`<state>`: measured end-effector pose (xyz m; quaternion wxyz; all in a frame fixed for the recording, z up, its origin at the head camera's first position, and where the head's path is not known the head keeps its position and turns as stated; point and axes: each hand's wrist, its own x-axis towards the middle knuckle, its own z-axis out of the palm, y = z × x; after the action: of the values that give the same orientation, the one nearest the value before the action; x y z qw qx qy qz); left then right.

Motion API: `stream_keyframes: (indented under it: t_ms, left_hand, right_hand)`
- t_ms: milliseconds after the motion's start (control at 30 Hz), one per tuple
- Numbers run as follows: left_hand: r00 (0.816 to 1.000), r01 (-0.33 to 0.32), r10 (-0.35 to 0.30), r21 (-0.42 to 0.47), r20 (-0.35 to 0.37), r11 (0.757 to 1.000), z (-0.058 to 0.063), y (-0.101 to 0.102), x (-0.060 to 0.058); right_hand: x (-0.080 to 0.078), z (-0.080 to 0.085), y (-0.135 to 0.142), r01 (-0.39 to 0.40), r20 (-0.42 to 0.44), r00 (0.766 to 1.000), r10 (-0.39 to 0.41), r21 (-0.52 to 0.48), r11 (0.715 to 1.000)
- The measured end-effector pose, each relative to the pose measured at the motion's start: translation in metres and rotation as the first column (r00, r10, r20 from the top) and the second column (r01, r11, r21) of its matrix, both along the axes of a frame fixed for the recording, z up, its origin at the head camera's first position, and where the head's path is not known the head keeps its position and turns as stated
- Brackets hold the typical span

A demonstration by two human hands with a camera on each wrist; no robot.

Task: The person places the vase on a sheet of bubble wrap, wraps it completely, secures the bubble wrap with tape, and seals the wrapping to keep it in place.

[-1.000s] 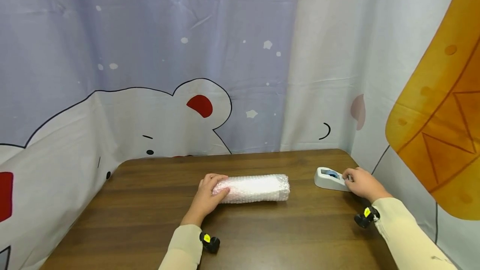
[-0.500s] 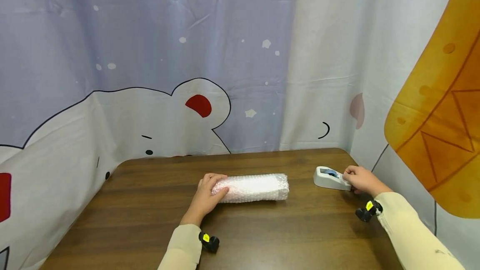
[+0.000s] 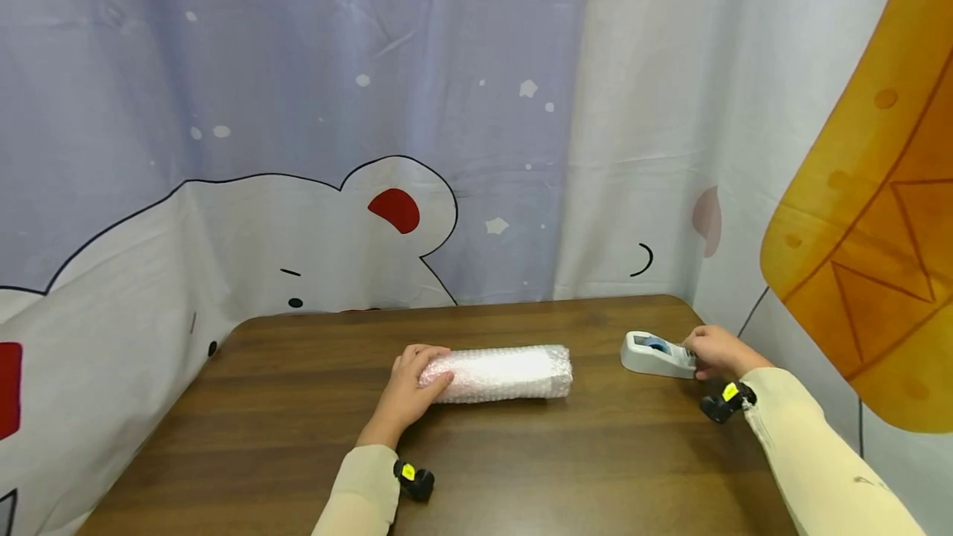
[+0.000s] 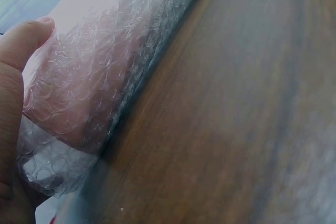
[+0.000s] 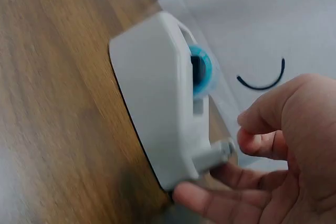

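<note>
A bubble-wrapped cylinder-like bundle [image 3: 506, 372] lies crosswise on the wooden table. My left hand [image 3: 409, 383] grips its left end, thumb on the near side; the thumb [image 4: 21, 45] and clear bubble wrap [image 4: 94, 72] show close up in the left wrist view. What is inside the wrap cannot be made out. To the right stands a white tape dispenser [image 3: 646, 358] with a blue tape roll [image 5: 202, 69]. My right hand [image 3: 720, 351] is at its cutter end [image 5: 212, 156]. Thumb and forefinger pinch at the tape's end, though the clear film barely shows; lower fingers touch the dispenser's end.
The brown table [image 3: 298, 437] has rounded back corners. A printed curtain [image 3: 506, 106] hangs right behind it and along both sides, close to the right hand. Black wrist cameras [image 3: 415, 482] sit on both wrists.
The right hand shifts slightly at the dispenser's cutter end, its fingers lying a little differently. The left hand and the wrapped bundle stay in place.
</note>
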<state>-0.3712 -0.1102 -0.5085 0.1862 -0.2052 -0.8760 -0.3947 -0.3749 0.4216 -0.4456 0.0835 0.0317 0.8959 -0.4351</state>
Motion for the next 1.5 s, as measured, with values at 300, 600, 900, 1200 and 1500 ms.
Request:
stream_keyframes:
  t_ms: [300, 600, 900, 1200, 1500]
  left_hand:
    - [1.000, 0.009, -0.009, 0.004, 0.019, 1.000, 0.001, -0.001, 0.001]
    - [1.000, 0.018, -0.019, 0.007, 0.016, 1.000, 0.003, 0.000, 0.000]
    - [0.999, 0.007, -0.007, 0.012, 0.037, 1.000, 0.002, 0.000, -0.001]
    - [1.000, 0.018, -0.018, 0.013, 0.014, 1.000, -0.001, 0.001, 0.000]
    - [0.999, -0.001, 0.000, 0.020, 0.039, 1.000, 0.000, 0.001, -0.002]
  right_hand:
    - [0.002, -0.015, 0.024, 0.088, 0.062, 0.995, -0.074, -0.277, 0.957]
    - [0.007, -0.030, 0.045, 0.106, 0.077, 0.994, -0.076, -0.542, 0.834]
    - [0.007, -0.034, 0.039, 0.118, -0.010, 0.991, -0.136, -0.438, 0.891]
    - [0.008, -0.047, 0.038, 0.150, -0.038, 0.983, -0.178, -0.379, 0.913]
    - [0.007, -0.049, 0.034, 0.159, -0.070, 0.979, -0.190, -0.317, 0.935]
